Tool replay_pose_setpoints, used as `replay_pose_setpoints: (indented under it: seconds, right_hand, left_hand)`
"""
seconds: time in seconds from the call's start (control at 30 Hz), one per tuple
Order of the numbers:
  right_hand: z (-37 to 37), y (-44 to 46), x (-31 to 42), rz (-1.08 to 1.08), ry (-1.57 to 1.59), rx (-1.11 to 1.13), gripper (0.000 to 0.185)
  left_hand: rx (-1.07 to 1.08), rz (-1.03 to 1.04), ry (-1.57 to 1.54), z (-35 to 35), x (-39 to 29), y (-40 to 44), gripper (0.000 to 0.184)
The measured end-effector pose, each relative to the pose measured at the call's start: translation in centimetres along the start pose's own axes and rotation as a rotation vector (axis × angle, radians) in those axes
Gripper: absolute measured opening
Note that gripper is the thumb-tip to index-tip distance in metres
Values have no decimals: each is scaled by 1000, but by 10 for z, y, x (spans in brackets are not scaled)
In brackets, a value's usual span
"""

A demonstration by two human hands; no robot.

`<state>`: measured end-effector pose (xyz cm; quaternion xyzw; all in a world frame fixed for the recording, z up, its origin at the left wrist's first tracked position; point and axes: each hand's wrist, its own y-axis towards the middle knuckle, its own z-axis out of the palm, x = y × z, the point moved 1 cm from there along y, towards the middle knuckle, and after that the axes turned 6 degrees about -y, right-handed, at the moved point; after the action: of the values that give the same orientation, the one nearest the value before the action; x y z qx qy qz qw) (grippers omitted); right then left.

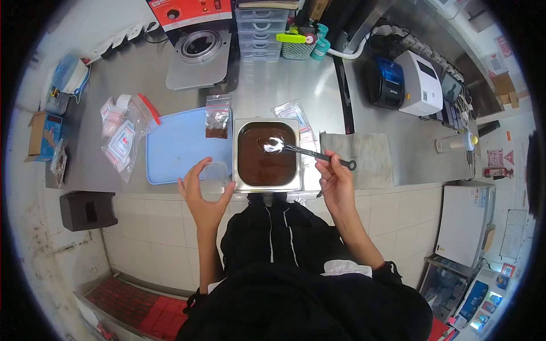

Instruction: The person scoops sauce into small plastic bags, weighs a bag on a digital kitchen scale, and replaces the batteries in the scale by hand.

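A square metal pan (235, 165) of dark brown liquid stands at the table's front edge. My right hand (336, 177) grips the black handle of a utensil (313, 153), whose head rests in the liquid near the pan's middle. Left of the pan, my left hand (206, 196) has its thumb and fingers around a small clear cup (216, 174), over the front right corner of a blue tray (170, 150). On that tray's back right part lies a small zip bag (217, 122) with brown contents.
Plastic bags with labels (122, 139) lie left of the tray, and another (296, 116) behind the pan. A grey cloth (364, 159) is at right. Behind stand a red machine (193, 12), drawers (261, 34) and printers (420, 82). A clear bottle (454, 143) stands far right.
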<state>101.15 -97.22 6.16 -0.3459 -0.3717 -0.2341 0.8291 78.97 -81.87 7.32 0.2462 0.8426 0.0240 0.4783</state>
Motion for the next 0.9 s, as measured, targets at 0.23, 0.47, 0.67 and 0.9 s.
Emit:
replay_pose_setpoints:
  seconds: [0.23, 0.47, 0.67, 0.9]
  right_hand:
    - [-28, 5, -30, 104, 110, -180, 27]
    - [2, -2, 24, -160, 21, -109, 30]
    - [31, -14, 54, -392, -88, -24, 27]
    - [37, -26, 54, -789, -327, 74, 24]
  left_hand:
    - [45, 158, -13, 34, -16, 19, 55]
    - [98, 166, -65, 71, -16, 38, 52]
    - [111, 181, -89, 78, -36, 47, 54]
    - [119, 129, -205, 76, -48, 50, 55]
